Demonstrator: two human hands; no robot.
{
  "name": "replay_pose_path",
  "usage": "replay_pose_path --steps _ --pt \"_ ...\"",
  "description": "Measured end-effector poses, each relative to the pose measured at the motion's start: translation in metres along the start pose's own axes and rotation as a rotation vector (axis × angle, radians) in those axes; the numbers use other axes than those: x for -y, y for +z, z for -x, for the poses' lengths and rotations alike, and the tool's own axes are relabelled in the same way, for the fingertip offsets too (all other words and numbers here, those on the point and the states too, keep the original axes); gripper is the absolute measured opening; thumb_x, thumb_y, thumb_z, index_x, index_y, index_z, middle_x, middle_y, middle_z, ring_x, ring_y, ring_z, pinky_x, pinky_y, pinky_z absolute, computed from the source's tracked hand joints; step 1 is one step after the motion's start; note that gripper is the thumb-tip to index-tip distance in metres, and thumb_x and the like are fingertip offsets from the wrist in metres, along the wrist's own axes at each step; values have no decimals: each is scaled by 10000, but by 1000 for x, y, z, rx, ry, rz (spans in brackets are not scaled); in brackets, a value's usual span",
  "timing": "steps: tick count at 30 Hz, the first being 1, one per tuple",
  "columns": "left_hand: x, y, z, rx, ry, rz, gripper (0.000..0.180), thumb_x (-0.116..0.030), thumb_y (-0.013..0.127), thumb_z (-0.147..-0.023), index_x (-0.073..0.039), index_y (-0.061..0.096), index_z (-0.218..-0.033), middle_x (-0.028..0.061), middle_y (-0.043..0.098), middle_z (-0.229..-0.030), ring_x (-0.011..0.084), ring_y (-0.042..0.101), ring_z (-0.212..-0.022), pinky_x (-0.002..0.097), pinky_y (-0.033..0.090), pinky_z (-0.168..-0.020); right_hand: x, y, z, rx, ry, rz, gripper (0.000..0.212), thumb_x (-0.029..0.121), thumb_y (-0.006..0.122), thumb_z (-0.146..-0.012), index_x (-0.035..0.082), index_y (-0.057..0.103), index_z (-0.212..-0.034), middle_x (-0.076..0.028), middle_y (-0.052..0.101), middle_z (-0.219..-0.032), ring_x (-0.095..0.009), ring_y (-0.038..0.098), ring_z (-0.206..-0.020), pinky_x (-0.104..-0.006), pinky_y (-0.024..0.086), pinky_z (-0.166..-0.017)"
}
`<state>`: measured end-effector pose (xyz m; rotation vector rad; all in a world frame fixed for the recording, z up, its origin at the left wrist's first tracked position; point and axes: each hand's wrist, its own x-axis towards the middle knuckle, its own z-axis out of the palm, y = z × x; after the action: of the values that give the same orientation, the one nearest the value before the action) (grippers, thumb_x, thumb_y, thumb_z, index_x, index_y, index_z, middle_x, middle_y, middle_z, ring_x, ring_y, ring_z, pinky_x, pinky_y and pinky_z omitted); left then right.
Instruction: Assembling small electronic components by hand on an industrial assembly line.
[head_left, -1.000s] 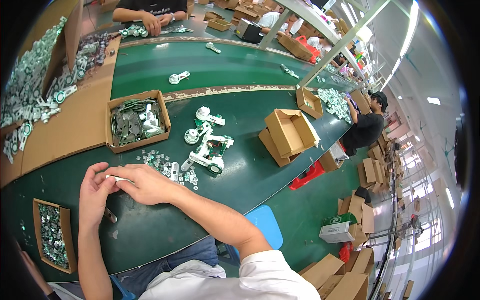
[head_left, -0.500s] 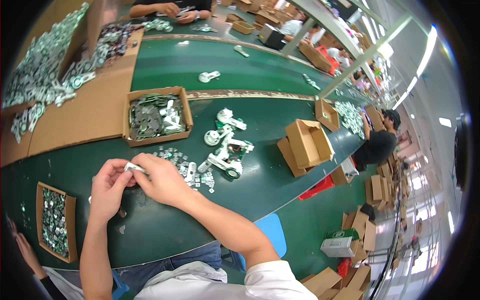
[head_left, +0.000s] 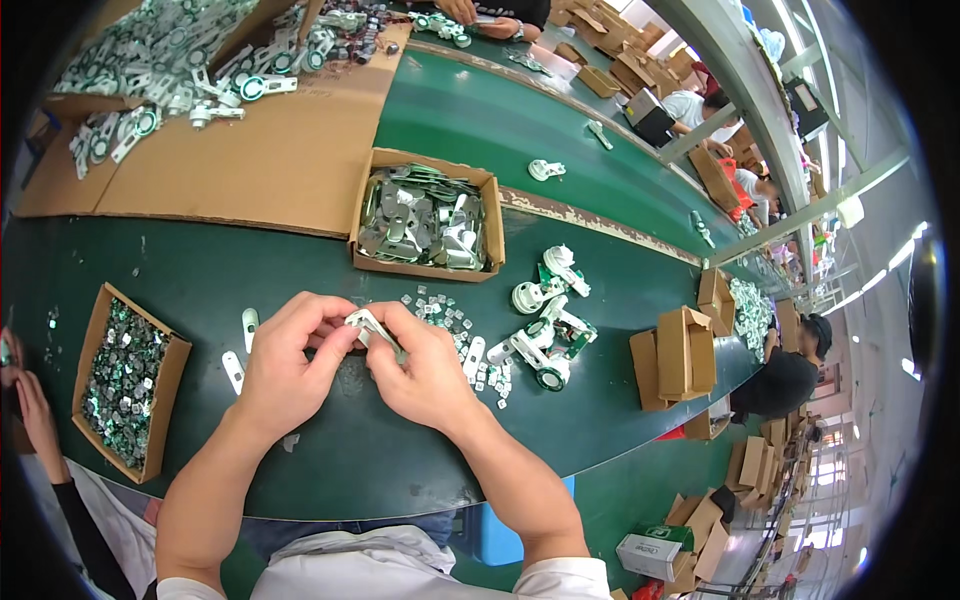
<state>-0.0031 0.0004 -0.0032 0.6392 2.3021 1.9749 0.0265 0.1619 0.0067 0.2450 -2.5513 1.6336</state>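
White part: while fingers cover much of it between both hands, it looks like light, stiff, smooth plastic; best held by its long edges.
Left hand: fingertips pinched on its left end.
Right hand: closed around its right.
White covers: left of the grip, mostly hidden half a second ago, now showing clear.

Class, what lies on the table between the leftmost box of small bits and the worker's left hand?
Two slim white pieces lie between the box and the left hand; the head view shows this.
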Motion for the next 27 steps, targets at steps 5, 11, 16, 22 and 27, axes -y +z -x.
replay_pose_path --steps 5,11,16,22,27 --pt "1 5 -1 -37 24 28 115 11 589 -884 25 603 -998 93 603 -910 166 662 -768 260 537 -685 1 -2 0 -39 -31 5 144 77 544 -881 1 575 -999 -191 659 -813 -367 654 -745 -401 514 -652" --pt "1 5 0 -10 -38 64 120 31 556 -896 38 591 -1011 72 585 -937 136 638 -810 255 547 -737 -3 -4 0 -20 -41 17 134 106 533 -902 13 581 -986 -173 668 -811 -343 662 -740 -382 509 -654" --pt "3 5 0 -1 -65 134 113 5 553 -915 24 577 -1024 55 613 -930 109 625 -818 242 533 -730 -5 -5 2 -5 -51 -11 133 101 526 -902 10 573 -987 -176 663 -787 -345 653 -695 -389 499 -623" --pt "8 2 -1 10 -68 132 108 -14 557 -922 17 569 -1025 54 633 -924 95 618 -807 228 514 -716 -5 -3 2 -8 -77 15 138 82 530 -890 5 553 -1002 -192 646 -784 -378 634 -699 -410 488 -610" --pt "6 1 0 -4 -96 141 112 -20 560 -923 17 569 -1029 51 635 -927 94 618 -809 227 515 -727 -6 0 0 -28 -97 32 129 88 540 -898 6 551 -997 -196 649 -802 -392 635 -733 -416 491 -624"
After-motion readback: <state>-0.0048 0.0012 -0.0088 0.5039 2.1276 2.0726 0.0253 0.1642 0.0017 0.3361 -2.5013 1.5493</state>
